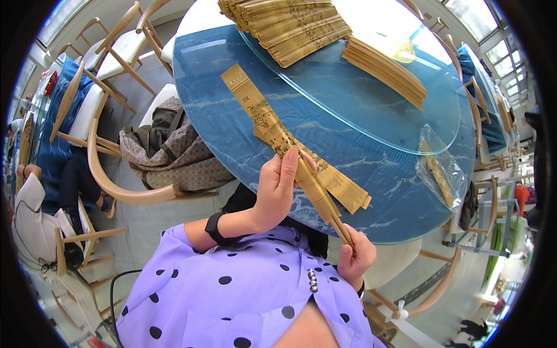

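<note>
A long gold pleated paper strip with dark printed patterns, a folded fan leaf [246, 95], slants across in front of me. My left hand [275, 185] is closed round its middle, thumb pressed on top. At the lower end, thin light-brown fan sticks [341, 231] come together, and my right hand [357, 255] pinches them between thumb and fingers. A second gold pleated strip [345, 188] crosses beneath the first, its end pointing to the lower right. My left fingers partly hide where the two cross.
On the round table's blue cloth [203, 69] lies a glass turntable [348, 110]. It bears a pile of gold pleated fan leaves [290, 29] and a tan-edged stack [386, 72]. A clear plastic bag [444, 168] with a gold strip lies right. A chair [96, 156] holds a patterned bag [174, 151].
</note>
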{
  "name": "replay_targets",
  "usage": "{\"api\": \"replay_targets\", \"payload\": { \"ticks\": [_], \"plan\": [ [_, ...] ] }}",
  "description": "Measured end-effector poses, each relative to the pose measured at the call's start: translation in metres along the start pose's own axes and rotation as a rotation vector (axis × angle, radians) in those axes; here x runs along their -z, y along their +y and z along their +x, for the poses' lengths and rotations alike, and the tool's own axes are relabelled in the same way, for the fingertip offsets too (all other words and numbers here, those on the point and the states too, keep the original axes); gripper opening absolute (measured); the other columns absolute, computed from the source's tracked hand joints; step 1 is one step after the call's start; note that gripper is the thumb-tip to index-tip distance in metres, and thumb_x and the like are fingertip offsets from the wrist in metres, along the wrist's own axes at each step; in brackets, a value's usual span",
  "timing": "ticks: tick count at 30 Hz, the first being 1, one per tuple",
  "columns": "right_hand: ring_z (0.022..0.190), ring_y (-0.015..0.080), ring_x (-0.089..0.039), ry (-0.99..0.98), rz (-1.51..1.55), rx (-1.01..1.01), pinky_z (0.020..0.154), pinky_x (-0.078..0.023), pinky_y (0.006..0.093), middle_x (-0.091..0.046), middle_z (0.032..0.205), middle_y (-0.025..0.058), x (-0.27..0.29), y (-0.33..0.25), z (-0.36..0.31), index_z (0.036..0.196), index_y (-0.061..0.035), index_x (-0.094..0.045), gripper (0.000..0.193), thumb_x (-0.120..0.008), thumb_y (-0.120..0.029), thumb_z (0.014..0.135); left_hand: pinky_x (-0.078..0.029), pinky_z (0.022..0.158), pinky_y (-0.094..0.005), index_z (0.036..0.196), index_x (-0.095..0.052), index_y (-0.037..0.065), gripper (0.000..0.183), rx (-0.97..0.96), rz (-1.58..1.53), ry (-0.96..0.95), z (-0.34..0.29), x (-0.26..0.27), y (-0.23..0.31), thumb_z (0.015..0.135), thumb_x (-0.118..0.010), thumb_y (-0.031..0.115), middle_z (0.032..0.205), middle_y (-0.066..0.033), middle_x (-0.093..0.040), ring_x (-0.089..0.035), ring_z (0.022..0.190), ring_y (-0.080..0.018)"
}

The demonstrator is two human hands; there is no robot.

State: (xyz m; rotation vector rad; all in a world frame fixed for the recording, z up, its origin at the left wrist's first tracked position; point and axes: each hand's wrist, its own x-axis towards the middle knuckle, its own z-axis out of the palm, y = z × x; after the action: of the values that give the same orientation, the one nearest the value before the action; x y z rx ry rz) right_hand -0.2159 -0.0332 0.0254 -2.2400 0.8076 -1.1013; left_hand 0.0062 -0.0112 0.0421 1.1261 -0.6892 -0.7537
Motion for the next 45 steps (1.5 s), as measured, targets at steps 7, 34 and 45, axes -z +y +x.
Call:
{"api": "replay_targets", "payload": {
  "ticks": [7,34,45],
  "plan": [
    [0.049,0.0245,-0.048,-0.001,0.046,-0.212,0.047,-0.035,0.0351,-0.046,0.060,0.0083,0.002,0.008,-0.020,0.071,-0.0026,-0.049,0.037,-0.050,-0.018,0.104,-0.024,0.052,-0.0204,0.095,-0.062,0.005,0.044,-0.073,-0.002,0.026,0.004,0.002,0.000,0.113,-0.036,0.035,0.067,0.0078,-0.043,-0.029,0.058,-0.0006],
    [0.047,0.0281,-0.045,0.061,-0.055,-0.003,0.046,-0.033,0.0376,-0.044,0.059,0.0116,0.002,0.008,-0.014,0.069,-0.0020,-0.044,0.034,-0.049,-0.013,0.101,-0.029,0.056,-0.0211,0.097,-0.059,0.007,0.045,0.017,-0.110,0.035,-0.003,0.005,0.002,0.114,-0.033,0.039,0.076,0.0056,-0.047,-0.032,0.064,-0.0026],
    [0.047,0.0279,-0.045,0.065,-0.071,-0.018,0.046,-0.034,0.0371,-0.044,0.059,0.0114,-0.003,0.006,-0.012,0.069,-0.0020,-0.044,0.035,-0.049,-0.013,0.102,-0.022,0.052,-0.0202,0.098,-0.057,0.007,0.047,0.030,-0.119,0.018,-0.007,-0.002,0.000,0.113,-0.029,0.042,0.073,0.0070,-0.042,-0.027,0.059,-0.0002]
  ]
}}
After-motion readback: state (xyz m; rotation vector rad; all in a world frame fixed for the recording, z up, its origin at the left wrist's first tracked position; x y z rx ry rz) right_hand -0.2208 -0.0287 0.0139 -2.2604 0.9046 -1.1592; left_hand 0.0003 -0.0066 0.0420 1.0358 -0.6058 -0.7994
